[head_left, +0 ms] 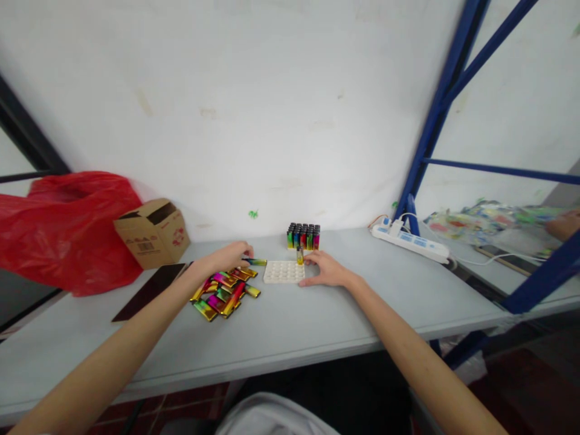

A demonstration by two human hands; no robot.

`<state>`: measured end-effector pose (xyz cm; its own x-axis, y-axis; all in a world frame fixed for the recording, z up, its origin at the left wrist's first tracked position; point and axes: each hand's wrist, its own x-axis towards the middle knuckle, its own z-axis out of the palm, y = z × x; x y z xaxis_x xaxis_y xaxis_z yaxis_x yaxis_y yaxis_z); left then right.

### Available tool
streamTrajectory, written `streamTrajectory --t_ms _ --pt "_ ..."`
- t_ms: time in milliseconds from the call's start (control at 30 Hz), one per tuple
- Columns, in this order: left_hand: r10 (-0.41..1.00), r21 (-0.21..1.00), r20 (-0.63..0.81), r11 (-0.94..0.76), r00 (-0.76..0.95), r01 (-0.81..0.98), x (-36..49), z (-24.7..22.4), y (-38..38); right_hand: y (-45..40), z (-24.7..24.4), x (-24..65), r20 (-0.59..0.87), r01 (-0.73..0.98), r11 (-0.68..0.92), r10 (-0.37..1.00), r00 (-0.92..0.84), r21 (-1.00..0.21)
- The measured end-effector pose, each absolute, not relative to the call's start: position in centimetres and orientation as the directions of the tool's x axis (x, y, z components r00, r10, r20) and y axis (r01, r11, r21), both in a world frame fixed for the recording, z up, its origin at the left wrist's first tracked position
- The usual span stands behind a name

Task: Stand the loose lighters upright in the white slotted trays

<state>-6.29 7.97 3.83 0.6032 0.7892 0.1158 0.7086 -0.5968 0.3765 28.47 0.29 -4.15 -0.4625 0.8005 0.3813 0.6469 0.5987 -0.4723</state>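
My left hand (232,257) is closed around one end of a shiny blue-green and yellow lighter (257,262), which points right towards a white tray with rows of round holes (283,280). Below that hand lies a loose pile of metallic coloured lighters (222,294), partly covered by my forearm. My right hand (328,270) grips the tray's right side, thumb at the front corner and fingers at the back. By those fingertips, a single yellow lighter (299,256) stands upright at the tray's back right corner.
Behind the tray, a block of upright lighters with black tops (303,237) stands near the wall. To the left are a dark flat panel (147,294), an open cardboard box (154,235) and a red plastic bag (77,235). A power strip (410,243) lies right, beside a blue frame (435,115); another person's hand (564,226) shows beyond.
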Motion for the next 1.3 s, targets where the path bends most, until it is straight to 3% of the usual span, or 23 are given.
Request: streamTrajectory --t_ms 233,367,467,567,900,1067,1167,1300 --pt "0.811 0.714 0.278 -0.533 0.515 0.454 -4.5 6.3 5.9 0.4 -4.2 28.5 0.383 0.638 0.604 0.797 -0.468 -0.478" --pt "0.854 0.922 0.288 -0.369 0.433 0.116 -1.9 6.6 4.7 0.4 -4.1 28.5 0.378 0.649 0.598 0.801 -0.463 -0.471" --pt "0.882 0.979 0.2 -0.164 0.427 -0.119 -0.2 5.5 3.9 0.3 -4.0 28.4 0.376 0.644 0.605 0.796 -0.474 -0.469" --pt "0.898 0.978 0.136 -0.055 0.419 -0.2 0.6 4.2 3.2 0.2 -4.0 28.5 0.37 0.642 0.601 0.799 -0.474 -0.477" --pt "0.877 0.97 0.036 0.085 0.48 -0.227 0.5 2.0 1.3 0.3 -4.0 28.6 0.367 0.642 0.603 0.798 -0.479 -0.473" --pt "0.858 0.967 -0.103 0.205 0.504 -0.151 1.1 1.6 1.4 0.3 -3.8 28.7 0.363 0.647 0.607 0.795 -0.487 -0.461" --pt "0.897 0.991 -0.095 0.126 0.432 -0.042 1.5 1.1 1.6 0.4 -3.9 28.7 0.365 0.648 0.607 0.795 -0.485 -0.46" --pt "0.945 0.987 0.043 -0.091 0.324 0.133 1.7 0.2 1.9 0.4 -4.0 28.7 0.361 0.644 0.604 0.797 -0.484 -0.47"
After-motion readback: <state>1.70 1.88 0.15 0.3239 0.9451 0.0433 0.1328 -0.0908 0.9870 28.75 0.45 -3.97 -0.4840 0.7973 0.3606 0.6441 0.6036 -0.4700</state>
